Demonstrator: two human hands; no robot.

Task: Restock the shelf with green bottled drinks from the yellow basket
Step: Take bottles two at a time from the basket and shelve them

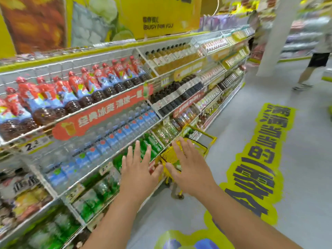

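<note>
Reaching forward, the left hand [139,169] and right hand [188,168] are released, fingers straight and spread, grasping nothing. Beyond them a yellow basket [181,153] of perforated plastic stands on the smooth grey floor [224,203], beside the white wire shelf [100,166]. Green bottled drinks [150,142], translucent and cylindrical, line a lower tier, left of the basket.
</note>
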